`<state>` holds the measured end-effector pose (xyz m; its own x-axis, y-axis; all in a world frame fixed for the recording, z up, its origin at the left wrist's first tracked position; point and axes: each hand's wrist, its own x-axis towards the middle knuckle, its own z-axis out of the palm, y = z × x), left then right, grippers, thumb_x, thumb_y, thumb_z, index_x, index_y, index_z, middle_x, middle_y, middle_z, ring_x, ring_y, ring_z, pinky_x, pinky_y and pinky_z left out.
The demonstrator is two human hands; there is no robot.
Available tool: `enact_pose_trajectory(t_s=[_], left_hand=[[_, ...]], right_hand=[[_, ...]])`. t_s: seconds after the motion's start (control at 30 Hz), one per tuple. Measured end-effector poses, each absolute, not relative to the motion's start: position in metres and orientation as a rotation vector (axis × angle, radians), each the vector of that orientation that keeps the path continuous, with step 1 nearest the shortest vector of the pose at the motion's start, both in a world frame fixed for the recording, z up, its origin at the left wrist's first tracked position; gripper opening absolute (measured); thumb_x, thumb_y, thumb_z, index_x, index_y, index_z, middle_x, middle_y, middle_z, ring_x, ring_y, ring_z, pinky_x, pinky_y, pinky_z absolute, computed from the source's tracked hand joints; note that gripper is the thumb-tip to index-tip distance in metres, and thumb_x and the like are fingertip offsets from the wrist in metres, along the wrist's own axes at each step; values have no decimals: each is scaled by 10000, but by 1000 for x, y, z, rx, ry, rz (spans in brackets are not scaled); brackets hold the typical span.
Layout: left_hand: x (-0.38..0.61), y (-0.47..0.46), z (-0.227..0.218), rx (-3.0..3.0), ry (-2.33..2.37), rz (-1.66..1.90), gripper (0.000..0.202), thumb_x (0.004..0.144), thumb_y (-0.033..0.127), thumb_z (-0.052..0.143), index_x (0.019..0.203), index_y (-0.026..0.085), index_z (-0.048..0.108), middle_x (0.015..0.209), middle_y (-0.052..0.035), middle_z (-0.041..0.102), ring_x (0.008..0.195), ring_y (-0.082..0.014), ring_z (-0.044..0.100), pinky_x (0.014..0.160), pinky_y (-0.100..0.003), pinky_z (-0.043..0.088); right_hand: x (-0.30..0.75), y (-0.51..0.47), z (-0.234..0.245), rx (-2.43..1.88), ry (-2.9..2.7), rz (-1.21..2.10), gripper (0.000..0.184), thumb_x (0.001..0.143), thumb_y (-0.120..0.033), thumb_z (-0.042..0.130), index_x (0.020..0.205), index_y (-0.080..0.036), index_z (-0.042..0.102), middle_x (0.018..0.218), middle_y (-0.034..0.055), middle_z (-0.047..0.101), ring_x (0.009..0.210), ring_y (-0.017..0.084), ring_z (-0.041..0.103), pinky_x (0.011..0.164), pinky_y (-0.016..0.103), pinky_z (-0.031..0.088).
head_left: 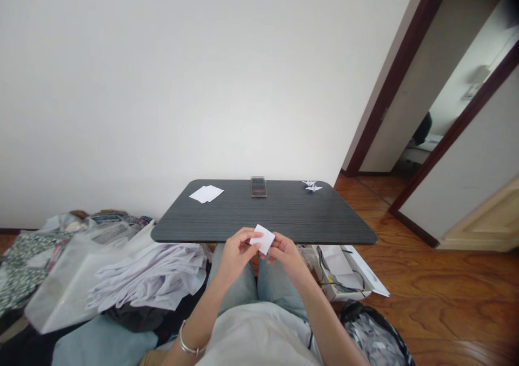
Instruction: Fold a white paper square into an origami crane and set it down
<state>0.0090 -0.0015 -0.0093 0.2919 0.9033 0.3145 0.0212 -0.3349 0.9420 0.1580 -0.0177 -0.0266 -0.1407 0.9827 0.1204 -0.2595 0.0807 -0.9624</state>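
A plain white wall [203, 74] rises behind everything, above a glossy brown wood-grain floor [462, 290] at the right. Against the wall stands a dark grey, wood-grained table [243, 217] with rounded corners. A loose heap of pale and patterned cloth [154, 274] lies to its left; to its right, low down, sit an open white box [338, 295] with papers and black cables, and a black plastic bag [352, 312] of crumpled pale pieces. The person's left hand [238, 247] and right hand [285, 251] meet at the middle of the table's near edge. On the table, flat white paper sheets [206, 194] lie at the far left, a dark rectangular phone-like device [258, 187] at the far middle. Each hand's grip pinches a small folded white paper square [263, 238], held between them by thumbs and fingers. Smallest are two white folded-paper birds [313, 188], close together at the table's far right.
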Motion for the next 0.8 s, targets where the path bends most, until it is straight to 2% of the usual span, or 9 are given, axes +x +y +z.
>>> enact_pose_trajectory(t_s=[0.13, 0.27, 0.3, 0.47, 0.63, 0.8], left_hand=[[9, -1, -10, 1557, 857, 1132, 218, 718, 208, 614, 916, 138, 675, 954, -72, 586, 712, -133, 553, 574, -213, 454], [8, 0, -9, 1501, 854, 1092, 241, 701, 244, 641, 913, 133, 668, 923, -66, 592, 688, -131, 546, 568, -215, 434], [8, 0, -9, 1488, 846, 1089, 248, 698, 254, 649, 913, 131, 664, 919, -65, 596, 694, -133, 550, 573, -216, 432], [6, 1, -12, 1465, 760, 1028, 382, 663, 244, 708, 1013, 138, 601, 997, -90, 632, 851, -188, 591, 692, -254, 445], [7, 0, -14, 1593, 857, 959, 457, 627, 216, 735, 1042, 139, 562, 908, -77, 665, 781, -175, 606, 659, -248, 429], [10, -3, -12, 1707, 880, 1064, 397, 669, 184, 679, 1046, 161, 557, 983, -74, 645, 814, -173, 609, 667, -247, 443]], right_hand=[[157, -17, -27, -861, -1170, 1293, 100, 671, -200, 611, 758, -175, 569, 594, -30, 609, 508, 100, 536, 448, 175, 397], [157, -16, -28, -839, -1173, 1121, 376, 677, -162, 627, 1029, -230, 513, 688, -44, 594, 543, 105, 536, 477, 189, 417], [157, -16, -28, -844, -1189, 1075, 398, 683, -156, 622, 1055, -235, 506, 709, -38, 593, 567, 112, 544, 487, 193, 424], [160, -12, -38, -878, -1276, 937, 152, 694, -137, 563, 834, -186, 596, 742, 8, 622, 624, 140, 572, 511, 213, 445], [161, -7, -47, -944, -1290, 819, 319, 654, -78, 527, 942, -185, 616, 822, 32, 674, 690, 164, 619, 592, 244, 478], [160, -8, -47, -999, -1311, 731, 245, 665, -95, 542, 869, -183, 645, 799, 32, 685, 631, 153, 610, 593, 251, 489]])
